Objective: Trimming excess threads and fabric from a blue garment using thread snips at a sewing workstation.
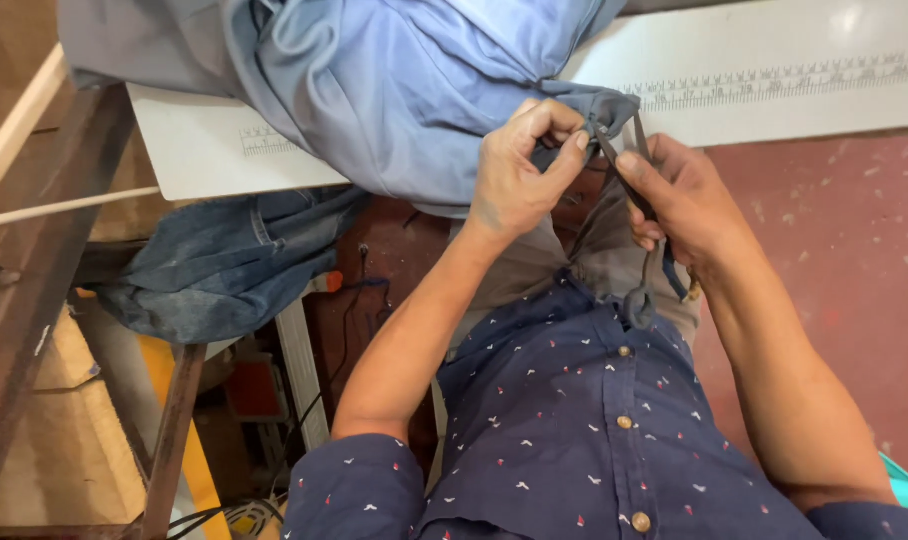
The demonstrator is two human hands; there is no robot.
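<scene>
A light blue garment point(404, 90) hangs over the edge of a white table point(194, 150). My left hand point(514, 175) pinches a folded corner of this blue cloth between thumb and fingers. My right hand point(684, 200) grips small dark thread snips point(629, 165), blades pointing up at the pinched corner right beside my left fingers. A dark cord loop point(642, 300) hangs from the snips below my right palm. The blade tips are partly hidden in the cloth.
A ruler strip point(794, 80) is printed along the white table's edge. A denim garment point(224, 260) drapes below the table at left. Wooden and metal frame parts point(34, 250) stand at the left. Red floor point(854, 240) lies to the right.
</scene>
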